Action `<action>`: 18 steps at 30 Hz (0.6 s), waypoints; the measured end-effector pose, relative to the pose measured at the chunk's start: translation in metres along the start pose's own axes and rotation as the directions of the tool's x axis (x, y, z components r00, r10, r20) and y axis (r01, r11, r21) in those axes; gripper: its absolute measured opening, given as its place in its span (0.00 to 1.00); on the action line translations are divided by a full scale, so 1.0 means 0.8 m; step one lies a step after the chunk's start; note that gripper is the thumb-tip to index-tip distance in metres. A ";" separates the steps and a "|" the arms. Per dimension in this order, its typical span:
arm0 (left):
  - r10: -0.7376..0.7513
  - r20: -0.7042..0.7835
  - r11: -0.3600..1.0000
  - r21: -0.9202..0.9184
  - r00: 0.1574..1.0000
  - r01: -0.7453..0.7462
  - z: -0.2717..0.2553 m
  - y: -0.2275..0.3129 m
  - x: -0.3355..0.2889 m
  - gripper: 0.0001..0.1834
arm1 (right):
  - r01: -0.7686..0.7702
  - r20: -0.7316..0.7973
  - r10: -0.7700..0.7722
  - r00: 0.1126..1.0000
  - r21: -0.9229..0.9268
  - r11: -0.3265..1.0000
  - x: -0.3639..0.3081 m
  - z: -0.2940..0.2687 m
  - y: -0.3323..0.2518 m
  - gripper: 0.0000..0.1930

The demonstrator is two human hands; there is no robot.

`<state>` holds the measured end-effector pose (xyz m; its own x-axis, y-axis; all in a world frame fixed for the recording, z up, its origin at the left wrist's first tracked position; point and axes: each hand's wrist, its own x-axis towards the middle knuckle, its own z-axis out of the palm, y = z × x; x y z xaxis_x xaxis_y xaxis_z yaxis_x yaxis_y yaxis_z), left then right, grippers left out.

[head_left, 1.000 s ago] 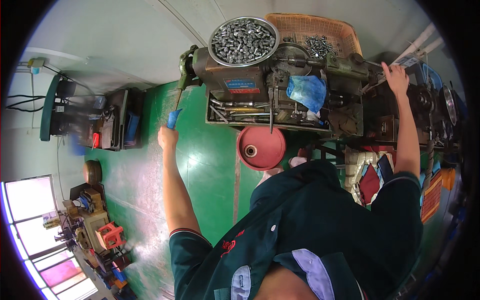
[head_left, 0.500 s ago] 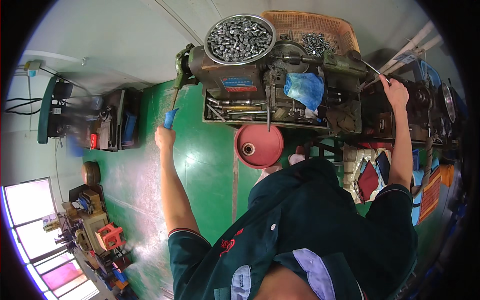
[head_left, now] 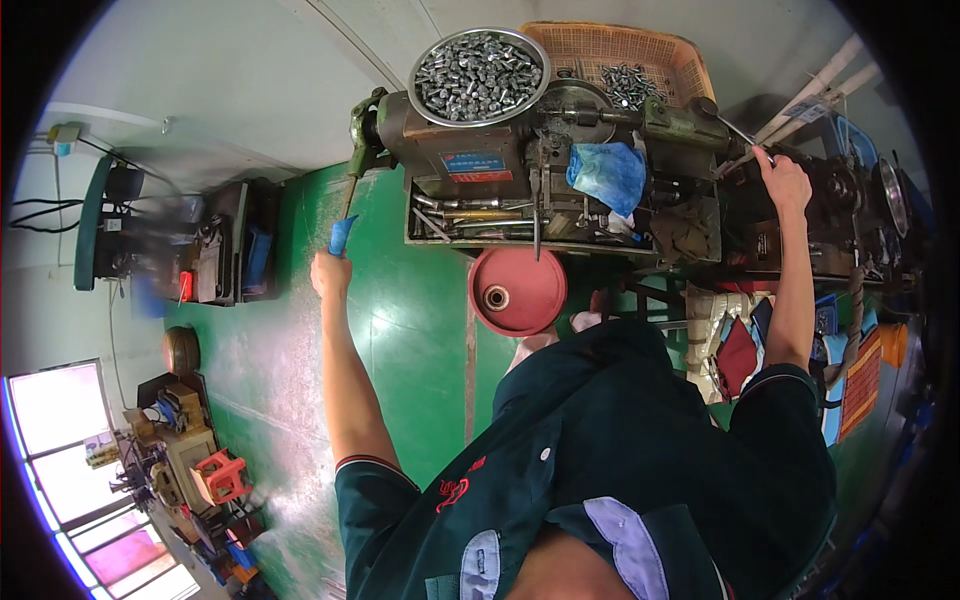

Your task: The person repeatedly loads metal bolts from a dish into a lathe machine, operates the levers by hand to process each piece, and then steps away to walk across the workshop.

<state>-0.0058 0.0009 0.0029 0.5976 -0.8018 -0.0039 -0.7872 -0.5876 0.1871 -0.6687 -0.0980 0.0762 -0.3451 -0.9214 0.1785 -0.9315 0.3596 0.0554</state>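
Note:
A small bench lathe (head_left: 470, 160) of worn green and dark metal stands in front of me. My left hand (head_left: 331, 272) is closed round the blue-wrapped grip of a lever (head_left: 350, 196) that hangs from the machine's left end. Out to the right, my right hand (head_left: 788, 184) is closed on a thin metal handle (head_left: 738, 130) reaching from the machine's right end. A blue cloth (head_left: 607, 176) drapes over the middle of the lathe, partly hiding the parts behind it.
A steel bowl (head_left: 412, 88) heaped with small metal parts sits on top, beside an orange plastic basket (head_left: 690, 60) with more parts. Tools lie in the tray (head_left: 450, 240) below. A red round drum (head_left: 530, 315) stands underneath. Another machine (head_left: 835, 195) is at the right.
My right hand and the handle in it have shifted slightly left and toward the lathe. My left hand stays on its lever, with almost no movement.

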 end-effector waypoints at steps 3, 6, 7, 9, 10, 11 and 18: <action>-0.011 -0.002 1.000 0.005 1.000 0.011 -0.003 0.004 -0.002 0.09 | -0.006 0.014 0.006 1.000 -0.003 1.000 0.002 0.002 0.002 0.34; -0.020 -0.024 1.000 0.021 1.000 0.021 -0.001 0.007 -0.003 0.09 | -0.001 0.019 0.001 1.000 0.000 1.000 0.003 0.008 0.006 0.34; -0.028 -0.028 0.999 0.023 0.999 0.029 -0.002 0.005 -0.005 0.09 | 0.010 -0.006 -0.010 1.000 0.011 1.000 0.003 0.013 0.007 0.33; -0.010 -0.029 1.000 0.016 1.000 0.010 -0.006 0.004 -0.007 0.09 | 0.026 -0.033 -0.025 0.999 0.024 0.999 0.010 0.018 0.010 0.33; -0.014 -0.033 1.000 0.015 0.999 0.015 -0.004 0.002 -0.006 0.09 | 0.011 0.030 -0.012 0.999 0.028 1.000 0.016 0.019 0.013 0.31; -0.024 -0.040 1.000 0.013 0.999 0.024 0.000 -0.001 -0.005 0.09 | -0.002 0.094 -0.001 0.996 0.033 0.999 0.020 0.020 0.013 0.30; -0.003 -0.021 1.000 -0.009 1.000 0.003 0.003 -0.003 0.002 0.09 | 0.182 -0.438 -0.136 0.889 0.064 0.981 0.077 0.018 -0.093 0.20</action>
<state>-0.0030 0.0008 0.0001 0.6029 -0.7976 0.0165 -0.7842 -0.5887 0.1959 -0.6224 -0.1831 0.0692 -0.1297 -0.8033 0.5813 -0.9841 0.1760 0.0237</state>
